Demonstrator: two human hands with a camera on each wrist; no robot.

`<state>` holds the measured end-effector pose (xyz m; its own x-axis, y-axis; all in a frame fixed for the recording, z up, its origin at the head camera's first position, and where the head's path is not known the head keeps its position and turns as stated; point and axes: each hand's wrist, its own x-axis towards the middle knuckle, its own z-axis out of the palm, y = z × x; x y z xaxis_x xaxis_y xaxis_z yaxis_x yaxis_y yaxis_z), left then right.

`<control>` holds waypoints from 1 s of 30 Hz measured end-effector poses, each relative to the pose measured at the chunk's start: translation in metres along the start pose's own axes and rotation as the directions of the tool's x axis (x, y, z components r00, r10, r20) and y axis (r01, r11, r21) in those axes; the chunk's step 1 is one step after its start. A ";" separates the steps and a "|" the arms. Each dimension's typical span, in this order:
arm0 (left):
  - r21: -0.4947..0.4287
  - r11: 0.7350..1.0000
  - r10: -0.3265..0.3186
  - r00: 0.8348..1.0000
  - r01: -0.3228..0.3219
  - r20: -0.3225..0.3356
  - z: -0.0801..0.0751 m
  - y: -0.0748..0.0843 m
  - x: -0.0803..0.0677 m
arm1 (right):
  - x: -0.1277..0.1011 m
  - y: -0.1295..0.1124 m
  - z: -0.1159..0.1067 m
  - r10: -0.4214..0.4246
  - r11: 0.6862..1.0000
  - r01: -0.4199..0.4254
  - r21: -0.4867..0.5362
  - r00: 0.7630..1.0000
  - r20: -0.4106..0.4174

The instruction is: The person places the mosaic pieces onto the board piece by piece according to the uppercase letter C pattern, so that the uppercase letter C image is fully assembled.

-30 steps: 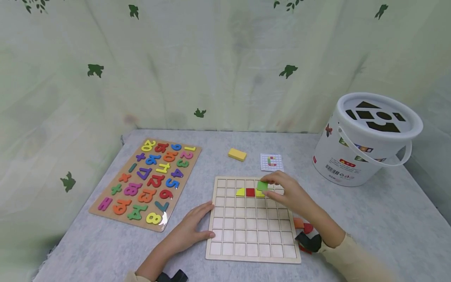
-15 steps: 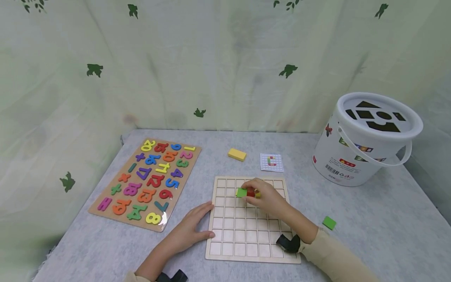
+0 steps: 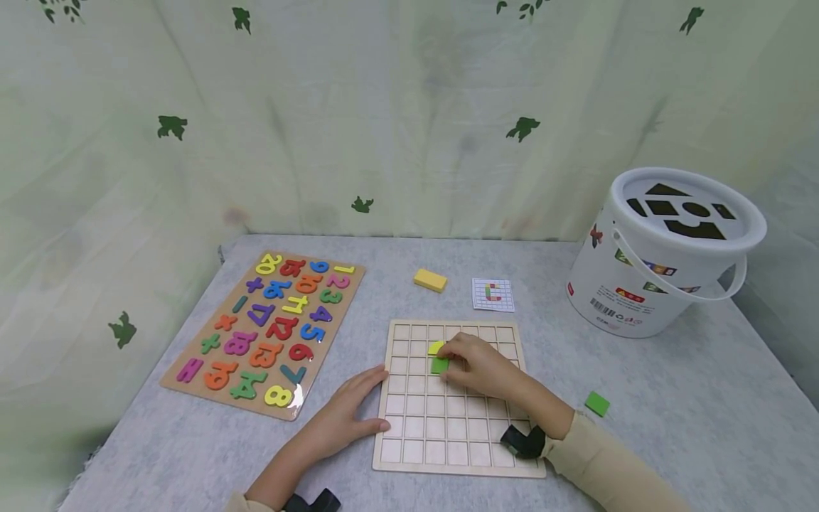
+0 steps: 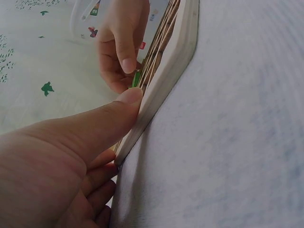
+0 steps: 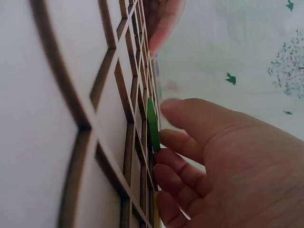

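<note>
A: Since half a second ago, the right hand [image 3: 480, 363] has drawn slightly nearer the person, and the green tile [image 3: 439, 365] has gone from over the yellow piece [image 3: 435, 348] to just this side of it. The left hand [image 3: 348, 411] has stayed put.

B: Are the right fingers gripping the tile?

A: Thumb and index fingertip are at its edges, with the other fingers curved behind them; I can't tell whether they pinch it or only touch it.

B: Where is the tile?

A: Right by those two fingertips, at a square of the wooden grid board [image 3: 435, 406]. The yellow piece shows just past the index fingertip.

B: And the left fingers?

A: Extended, thumb spread apart, touching the board's edge. A number board [image 3: 259, 334] lies to their left.

B: What else is around?

A: Beyond the right fingers, a patterned card [image 3: 493, 295] and a yellow block [image 3: 431, 280]; off to their right, a loose green square [image 3: 598, 404] and a white bucket [image 3: 608, 277].
</note>
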<state>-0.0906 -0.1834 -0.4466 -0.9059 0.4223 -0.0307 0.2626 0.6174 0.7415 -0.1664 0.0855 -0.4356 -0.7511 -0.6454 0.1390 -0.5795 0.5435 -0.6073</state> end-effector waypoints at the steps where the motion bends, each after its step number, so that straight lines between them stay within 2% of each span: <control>1: 0.002 1.000 0.000 1.000 0.000 0.000 0.000 0.000 0.000 | 0.000 0.000 0.000 -0.006 1.000 0.006 -0.005 1.000 0.000; 13: -0.004 1.000 -0.022 1.000 0.022 0.009 0.000 -0.002 0.001 | 0.002 -0.001 0.001 -0.039 0.999 0.039 -0.026 0.999 -0.004; 20: -0.002 1.000 -0.011 1.000 0.011 0.006 0.002 -0.002 0.000 | 0.001 -0.004 -0.004 0.017 1.000 -0.018 0.025 0.999 0.047; 25: -0.003 1.000 -0.004 1.000 0.004 -0.002 0.002 -0.002 0.000 | -0.007 -0.008 -0.016 0.056 0.991 -0.063 0.120 0.997 0.057; 30: -0.001 1.000 0.000 1.000 0.000 -0.001 0.002 -0.003 0.000 | -0.023 -0.013 -0.036 0.030 0.994 -0.030 0.104 1.000 0.004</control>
<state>-0.0903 -0.1839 -0.4496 -0.9062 0.4217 -0.0306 0.2620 0.6169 0.7422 -0.1529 0.1126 -0.4033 -0.7669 -0.6308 0.1181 -0.5205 0.5038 -0.6894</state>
